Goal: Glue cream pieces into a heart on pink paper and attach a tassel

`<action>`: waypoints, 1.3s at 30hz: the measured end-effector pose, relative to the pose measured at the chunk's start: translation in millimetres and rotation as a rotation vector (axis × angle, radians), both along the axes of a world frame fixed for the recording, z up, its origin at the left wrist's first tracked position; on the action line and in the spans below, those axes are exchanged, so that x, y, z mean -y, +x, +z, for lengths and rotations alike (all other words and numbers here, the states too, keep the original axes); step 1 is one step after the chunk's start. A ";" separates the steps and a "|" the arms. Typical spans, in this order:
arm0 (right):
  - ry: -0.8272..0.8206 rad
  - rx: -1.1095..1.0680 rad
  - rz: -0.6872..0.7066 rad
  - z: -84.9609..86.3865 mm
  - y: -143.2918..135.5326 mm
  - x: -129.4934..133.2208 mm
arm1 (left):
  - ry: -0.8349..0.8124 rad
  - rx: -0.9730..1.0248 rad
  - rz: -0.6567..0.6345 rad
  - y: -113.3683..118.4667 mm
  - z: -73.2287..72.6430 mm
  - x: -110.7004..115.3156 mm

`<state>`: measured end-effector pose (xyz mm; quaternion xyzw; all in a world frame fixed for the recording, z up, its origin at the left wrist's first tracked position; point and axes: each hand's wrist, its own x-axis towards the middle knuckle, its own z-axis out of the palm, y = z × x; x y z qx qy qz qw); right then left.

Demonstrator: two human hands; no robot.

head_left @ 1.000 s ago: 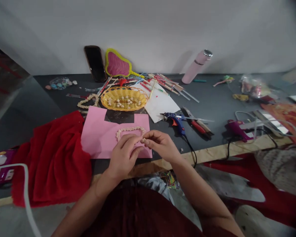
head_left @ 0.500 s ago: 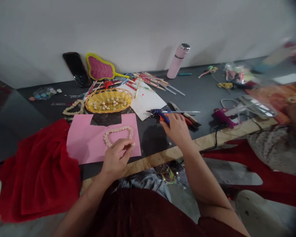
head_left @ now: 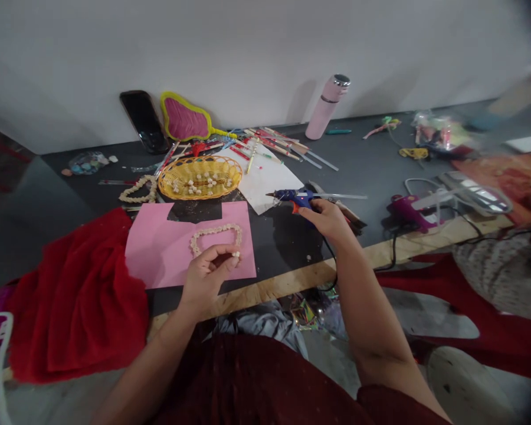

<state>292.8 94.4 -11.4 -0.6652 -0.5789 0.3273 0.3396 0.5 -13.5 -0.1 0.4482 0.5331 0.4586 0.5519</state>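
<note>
Between the thumb and fingertips of my left hand [head_left: 209,273] is a small white bead [head_left: 236,254]. That hand is over the lower edge of a pink sheet [head_left: 154,248], beside a curved outline of pale beads [head_left: 216,229] lying on the sheet. My right hand [head_left: 330,219] is wrapped round the handle of a blue glue gun [head_left: 292,195] with an orange trigger; a clear glue stick sticks out of its back and its nozzle points left. A yellow basket [head_left: 199,177] behind the sheet holds several small beads.
A phone [head_left: 145,121], a yellow-rimmed pink fan [head_left: 186,120] and a pink flask [head_left: 327,109] stand along the wall. Pliers [head_left: 351,219] lie behind my right hand. Red cloth [head_left: 79,301] hangs at left; a purple glue gun [head_left: 409,212] lies right.
My right hand has gripped the blue glue gun by its handle and lifted it slightly. My left fingers have turned a little, showing the bead. The view has shifted slightly.
</note>
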 end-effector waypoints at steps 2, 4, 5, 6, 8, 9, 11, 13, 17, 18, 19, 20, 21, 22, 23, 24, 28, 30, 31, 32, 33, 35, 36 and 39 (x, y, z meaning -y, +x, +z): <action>-0.010 -0.260 -0.016 4.5 -3.3 8.4 | -0.009 0.038 0.014 0.2 -2.3 -0.9; -0.062 -0.477 0.018 10.5 -8.4 19.8 | 0.003 0.061 0.027 0.8 -3.5 -1.8; -0.103 -0.563 0.056 13.6 -11.6 26.6 | 0.012 0.066 0.033 1.0 -3.8 -2.2; -0.139 -0.631 0.097 16.6 -15.2 33.9 | 0.018 0.069 0.038 1.2 -3.8 -2.5; -0.175 -0.715 0.178 20.6 -23.6 50.0 | 0.012 0.073 0.045 1.3 -3.3 -2.9; -0.162 -0.735 0.206 21.4 -28.0 58.6 | 0.002 0.076 0.049 1.2 -2.7 -3.0; -0.128 -0.731 0.260 20.8 -36.0 75.5 | -0.007 0.086 0.067 1.2 -1.0 -2.9; -0.123 -0.685 0.319 18.1 -41.6 90.6 | -0.006 0.094 0.089 1.3 0.7 -2.7; -0.121 -0.606 0.436 12.6 -45.9 109.4 | -0.031 0.098 0.080 1.3 2.6 -2.1; -0.113 -0.593 0.459 11.9 -46.4 111.5 | -0.036 0.099 0.076 1.3 2.8 -2.0; -0.103 -0.581 0.476 11.3 -46.8 113.0 | -0.039 0.101 0.075 1.2 3.0 -1.8; -0.093 -0.571 0.490 10.9 -47.3 113.8 | -0.038 0.104 0.078 1.2 3.2 -1.7; -0.082 -0.563 0.498 10.6 -47.8 114.3 | -0.035 0.107 0.081 1.2 3.4 -1.6; -0.071 -0.555 0.503 10.4 -48.4 114.6 | -0.032 0.109 0.085 1.3 3.7 -1.4; -0.062 -0.543 0.508 10.3 -49.0 114.7 | -0.030 0.109 0.088 1.5 4.0 -1.3; -0.056 -0.531 0.516 10.2 -49.6 114.8 | -0.029 0.105 0.091 1.7 4.4 -1.2; -0.067 -0.507 0.540 9.9 -50.8 115.6 | -0.026 0.077 0.091 2.7 6.0 -0.7; -0.057 -0.512 0.547 9.4 -50.9 116.1 | -0.024 0.068 0.084 2.7 6.7 -0.6; -0.048 -0.515 0.549 9.0 -50.9 116.3 | -0.024 0.068 0.080 2.7 6.9 -0.6; -0.039 -0.518 0.551 8.4 -50.8 116.5 | -0.026 0.071 0.077 2.6 7.0 -0.7; -0.034 -0.519 0.554 7.8 -50.7 116.7 | -0.029 0.076 0.075 2.5 7.0 -0.7; -0.031 -0.510 0.554 6.3 -50.2 117.0 | -0.034 0.091 0.074 2.4 6.7 -1.0; -0.032 -0.500 0.554 5.6 -49.9 117.2 | -0.035 0.097 0.075 2.4 6.5 -1.2; -0.040 -0.482 0.545 3.8 -48.7 117.9 | -0.032 0.103 0.078 2.7 5.6 -1.5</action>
